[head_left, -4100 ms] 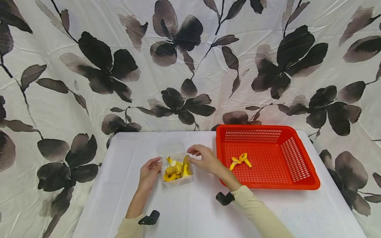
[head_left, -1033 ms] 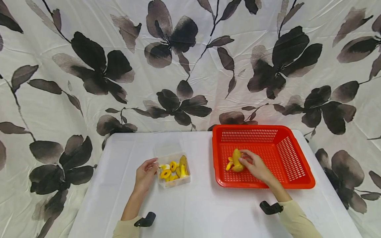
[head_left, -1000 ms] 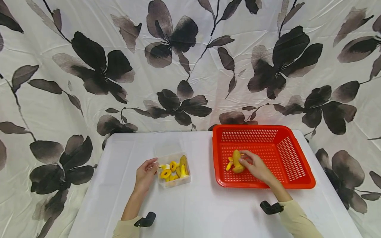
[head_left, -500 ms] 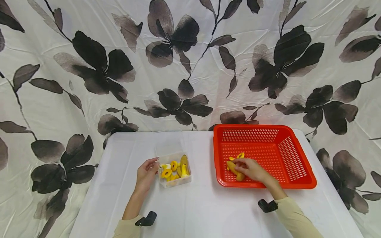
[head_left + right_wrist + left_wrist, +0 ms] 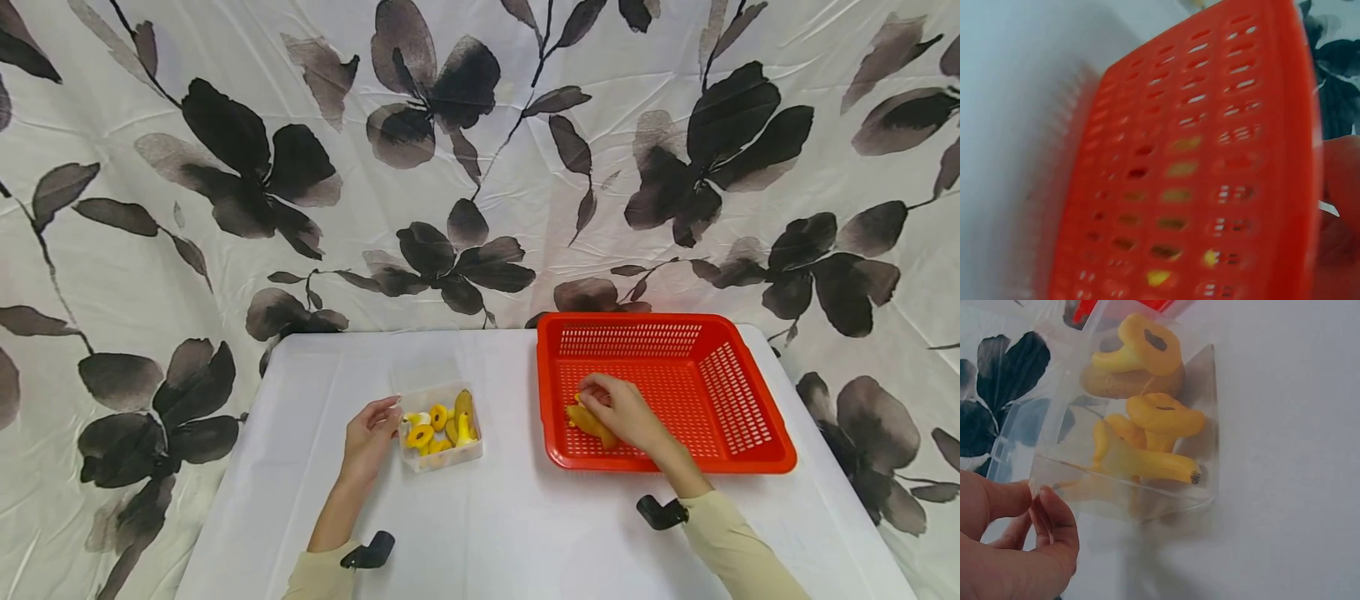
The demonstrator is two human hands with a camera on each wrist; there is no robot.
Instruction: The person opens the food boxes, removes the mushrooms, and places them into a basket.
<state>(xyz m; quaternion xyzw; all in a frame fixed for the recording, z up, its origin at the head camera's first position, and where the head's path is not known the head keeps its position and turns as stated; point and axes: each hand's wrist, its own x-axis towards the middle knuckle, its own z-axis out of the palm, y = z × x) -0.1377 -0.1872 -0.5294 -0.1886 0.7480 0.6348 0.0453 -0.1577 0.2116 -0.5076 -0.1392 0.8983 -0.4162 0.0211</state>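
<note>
Pinching clear box (image 5: 1172, 495), left hand (image 5: 1019, 553), right hand (image 5: 619, 408), hold unclear, mushrooms (image 5: 589, 424) in head view, basket (image 5: 1285, 156) screening them at right wrist

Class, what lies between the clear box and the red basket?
Nothing: in the head view, only bare white table lies between the clear box and the red basket.

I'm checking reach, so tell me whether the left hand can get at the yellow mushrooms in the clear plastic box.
Probably yes: the left hand is at a corner of the clear plastic box, whose top looks open, and nothing seems to cover the uppermost yellow mushrooms.
</note>
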